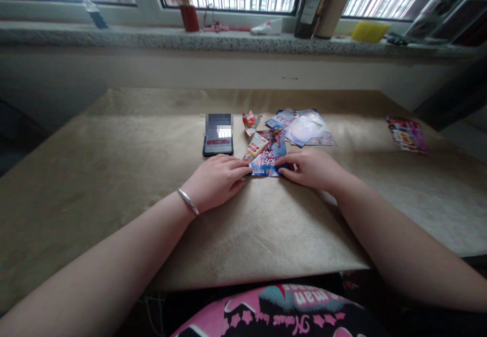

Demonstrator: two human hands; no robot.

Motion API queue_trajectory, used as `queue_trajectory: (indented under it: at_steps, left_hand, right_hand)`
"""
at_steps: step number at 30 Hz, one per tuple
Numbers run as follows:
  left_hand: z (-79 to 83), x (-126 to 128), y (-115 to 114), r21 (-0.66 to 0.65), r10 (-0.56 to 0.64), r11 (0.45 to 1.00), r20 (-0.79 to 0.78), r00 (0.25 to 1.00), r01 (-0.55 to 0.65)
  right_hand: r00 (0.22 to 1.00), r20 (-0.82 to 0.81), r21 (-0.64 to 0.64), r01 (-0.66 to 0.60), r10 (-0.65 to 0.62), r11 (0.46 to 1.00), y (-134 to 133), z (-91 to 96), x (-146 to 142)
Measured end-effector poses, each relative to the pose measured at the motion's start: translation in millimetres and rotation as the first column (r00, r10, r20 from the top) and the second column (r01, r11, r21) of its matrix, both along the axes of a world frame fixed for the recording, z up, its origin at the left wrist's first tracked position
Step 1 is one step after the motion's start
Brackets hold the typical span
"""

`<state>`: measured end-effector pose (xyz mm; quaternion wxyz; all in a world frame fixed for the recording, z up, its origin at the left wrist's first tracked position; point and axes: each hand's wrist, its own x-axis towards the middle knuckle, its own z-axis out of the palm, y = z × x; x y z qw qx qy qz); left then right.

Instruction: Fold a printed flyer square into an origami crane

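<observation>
A blue printed packet [271,157] with white and red lettering lies flat on the table between my hands. My left hand [220,180], a silver bangle at its wrist, has its fingertips on the packet's lower left corner. At the lower right edge, my right hand [310,168] pinches the packet between thumb and fingers. An orange-and-white printed piece [257,145] lies over the packet's left side. Just beyond it is a crumpled red-and-white paper piece [251,123]. My left thumb is mostly hidden.
A phone [218,144] lies beyond my left hand. Shiny cards and blue wrappers [304,126] overlap beyond my right hand. Farther right on the tan table [125,184] is a pink-purple stack of packets [407,135]. The windowsill [152,37] holds a dark container [312,7] and a yellow sponge-like block [370,31].
</observation>
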<state>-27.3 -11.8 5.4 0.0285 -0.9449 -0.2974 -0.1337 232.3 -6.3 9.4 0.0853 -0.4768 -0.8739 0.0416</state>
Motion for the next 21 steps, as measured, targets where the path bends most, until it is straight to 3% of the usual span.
queue_trajectory:
  at_steps: [6, 14, 21]
  left_hand:
    - [-1.4, -1, 1, -0.025, 0.009, 1.0, -0.016, 1.0, -0.009]
    - [1.5, -1, 2, -0.047, -0.004, 0.999, -0.048, 0.999, 0.001]
    - [1.4, -2, 2, -0.057, -0.008, 0.998, -0.039, 0.999, 0.006]
  right_hand:
    - [0.998, 0.061, -0.018, 0.028, -0.027, 0.999, 0, 2.7, 5]
    - [0.988, 0.115, 0.026, -0.107, 0.104, 0.994, -2, 10.6, 12]
    - [0.972, 0.056, 0.173, -0.236, 0.229, 0.956, 1, 5.3, 13]
